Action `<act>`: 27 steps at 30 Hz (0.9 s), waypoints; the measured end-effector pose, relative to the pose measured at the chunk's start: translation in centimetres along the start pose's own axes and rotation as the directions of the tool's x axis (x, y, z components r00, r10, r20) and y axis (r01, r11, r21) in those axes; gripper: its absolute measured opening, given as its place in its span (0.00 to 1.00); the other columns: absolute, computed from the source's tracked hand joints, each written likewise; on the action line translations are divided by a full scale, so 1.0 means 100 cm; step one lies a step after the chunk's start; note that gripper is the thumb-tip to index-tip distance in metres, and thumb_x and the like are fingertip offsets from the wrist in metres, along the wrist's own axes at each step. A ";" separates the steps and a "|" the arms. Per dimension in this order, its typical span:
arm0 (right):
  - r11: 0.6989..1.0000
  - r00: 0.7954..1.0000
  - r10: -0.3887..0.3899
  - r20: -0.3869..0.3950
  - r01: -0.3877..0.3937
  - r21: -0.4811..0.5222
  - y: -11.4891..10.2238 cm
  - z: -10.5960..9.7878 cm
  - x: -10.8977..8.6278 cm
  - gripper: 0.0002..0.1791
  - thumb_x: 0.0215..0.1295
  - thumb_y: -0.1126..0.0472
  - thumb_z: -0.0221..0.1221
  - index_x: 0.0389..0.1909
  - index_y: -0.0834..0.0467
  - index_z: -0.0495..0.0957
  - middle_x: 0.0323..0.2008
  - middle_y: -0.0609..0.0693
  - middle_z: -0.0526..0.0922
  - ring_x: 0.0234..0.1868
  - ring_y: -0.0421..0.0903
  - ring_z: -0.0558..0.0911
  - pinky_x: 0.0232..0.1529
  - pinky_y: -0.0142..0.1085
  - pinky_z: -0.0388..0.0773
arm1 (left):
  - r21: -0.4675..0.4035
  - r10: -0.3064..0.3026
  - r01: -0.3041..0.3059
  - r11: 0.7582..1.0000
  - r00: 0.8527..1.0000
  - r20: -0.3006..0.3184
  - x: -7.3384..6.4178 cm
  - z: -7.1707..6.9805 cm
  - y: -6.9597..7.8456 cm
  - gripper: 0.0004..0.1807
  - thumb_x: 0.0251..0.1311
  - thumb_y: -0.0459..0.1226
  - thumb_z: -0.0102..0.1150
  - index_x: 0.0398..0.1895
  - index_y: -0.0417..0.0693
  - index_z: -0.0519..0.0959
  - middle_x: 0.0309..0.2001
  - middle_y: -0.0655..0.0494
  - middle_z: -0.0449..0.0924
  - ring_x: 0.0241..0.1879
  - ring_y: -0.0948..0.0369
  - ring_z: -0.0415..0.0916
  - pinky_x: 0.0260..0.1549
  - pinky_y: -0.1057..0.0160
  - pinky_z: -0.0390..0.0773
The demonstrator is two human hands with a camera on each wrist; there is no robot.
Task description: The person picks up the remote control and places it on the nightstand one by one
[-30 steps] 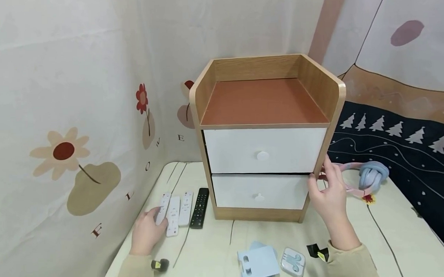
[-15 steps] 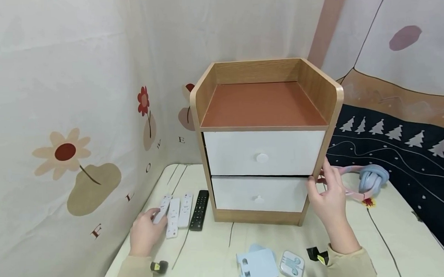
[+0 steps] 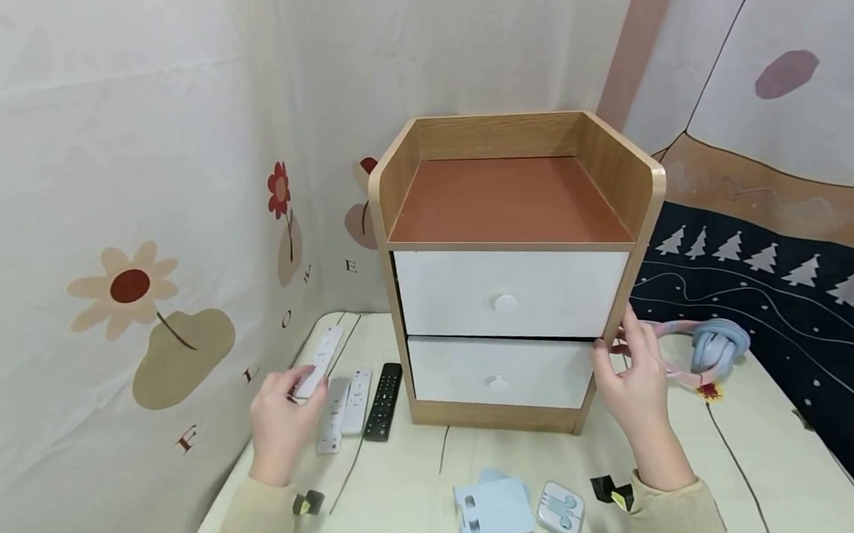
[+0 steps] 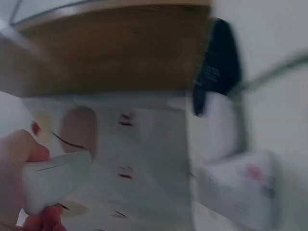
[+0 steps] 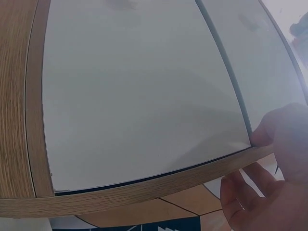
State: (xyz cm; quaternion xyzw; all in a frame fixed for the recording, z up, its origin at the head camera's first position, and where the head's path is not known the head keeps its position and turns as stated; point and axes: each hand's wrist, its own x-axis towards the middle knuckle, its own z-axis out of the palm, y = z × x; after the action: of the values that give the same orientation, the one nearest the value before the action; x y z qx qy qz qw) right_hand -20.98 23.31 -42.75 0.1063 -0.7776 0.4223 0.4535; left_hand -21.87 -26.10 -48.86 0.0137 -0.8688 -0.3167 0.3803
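A white remote control [image 3: 322, 359] is pinched between the thumb and fingers of my left hand [image 3: 282, 417], lifted at a tilt. In the left wrist view the held remote's end [image 4: 55, 180] shows between thumb and fingers. Beside it on the table lie two white remotes, a near one [image 3: 333, 417] and another [image 3: 357, 402], and a black remote [image 3: 384, 402]. My right hand [image 3: 636, 377] grips the right edge of a wooden cabinet [image 3: 496, 415], thumb at the front and fingers along the side. Both white drawers, the upper [image 3: 456, 293] and the lower [image 3: 448, 368], are pushed in.
In front of the cabinet lie a light blue card-like piece [image 3: 497, 509] and boxed earphones [image 3: 561, 511]. A pink and blue headband-like loop [image 3: 715, 347] lies behind my right hand. Patterned cloth [image 3: 184, 189] hangs close along the left and back.
My left hand has raised the leftmost white remote off the table, tilting it and moving it slightly upward. The right hand stays on the cabinet's edge.
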 end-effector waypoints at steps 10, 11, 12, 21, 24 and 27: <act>1.000 1.000 0.023 0.020 -0.023 0.010 -0.002 -0.002 0.000 0.41 0.67 0.76 0.59 0.83 0.59 0.68 0.56 0.71 0.79 0.54 0.17 0.74 0.53 0.08 0.71 | -0.323 0.185 -0.272 0.906 0.944 -0.275 0.048 -0.029 0.088 0.18 0.53 0.29 0.79 0.49 0.40 0.92 0.34 0.43 0.79 0.34 0.73 0.73 0.34 0.81 0.72; 1.000 0.999 0.025 0.024 -0.025 0.009 -0.002 -0.002 0.000 0.41 0.68 0.76 0.59 0.83 0.59 0.68 0.56 0.70 0.79 0.54 0.17 0.74 0.53 0.08 0.71 | -0.347 0.193 -0.294 0.890 0.935 -0.297 0.052 -0.031 0.096 0.18 0.54 0.29 0.78 0.49 0.39 0.91 0.34 0.42 0.78 0.35 0.73 0.73 0.35 0.80 0.72; 1.000 0.999 0.027 0.026 -0.027 0.008 -0.003 -0.002 0.000 0.41 0.68 0.76 0.59 0.83 0.59 0.68 0.56 0.71 0.79 0.54 0.17 0.73 0.53 0.09 0.71 | -0.370 0.201 -0.320 0.872 0.924 -0.326 0.056 -0.034 0.105 0.17 0.54 0.29 0.78 0.49 0.37 0.91 0.34 0.40 0.77 0.36 0.72 0.72 0.35 0.79 0.72; 0.999 0.999 0.032 0.031 -0.032 0.004 -0.001 -0.001 -0.001 0.41 0.68 0.76 0.60 0.83 0.59 0.68 0.57 0.71 0.79 0.54 0.17 0.73 0.53 0.08 0.71 | -0.371 0.380 -0.578 0.727 0.789 -0.484 0.082 -0.038 0.172 0.17 0.53 0.36 0.75 0.45 0.35 0.91 0.32 0.37 0.76 0.34 0.55 0.73 0.37 0.74 0.73; 1.000 0.999 0.030 0.029 -0.030 0.007 -0.001 -0.001 -0.001 0.41 0.68 0.76 0.60 0.83 0.58 0.68 0.57 0.71 0.79 0.54 0.17 0.73 0.53 0.08 0.71 | -0.299 0.503 -0.664 0.685 0.728 -0.466 0.090 -0.036 0.192 0.16 0.55 0.37 0.76 0.46 0.40 0.92 0.31 0.40 0.77 0.33 0.50 0.74 0.33 0.68 0.74; 1.000 0.999 0.026 0.023 -0.026 0.009 -0.001 -0.001 -0.001 0.41 0.68 0.76 0.60 0.83 0.58 0.68 0.57 0.71 0.80 0.54 0.17 0.73 0.53 0.08 0.70 | -0.232 0.615 -0.730 0.643 0.673 -0.411 0.099 -0.035 0.213 0.14 0.56 0.37 0.77 0.46 0.42 0.92 0.32 0.44 0.79 0.34 0.49 0.76 0.31 0.58 0.76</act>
State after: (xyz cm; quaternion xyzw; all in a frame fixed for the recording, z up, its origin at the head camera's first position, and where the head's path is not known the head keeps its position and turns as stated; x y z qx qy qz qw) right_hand -20.87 23.30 -42.74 0.1029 -0.7822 0.4304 0.4384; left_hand -21.99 -13.60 -28.70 -0.3403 -0.6643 -0.3055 0.5912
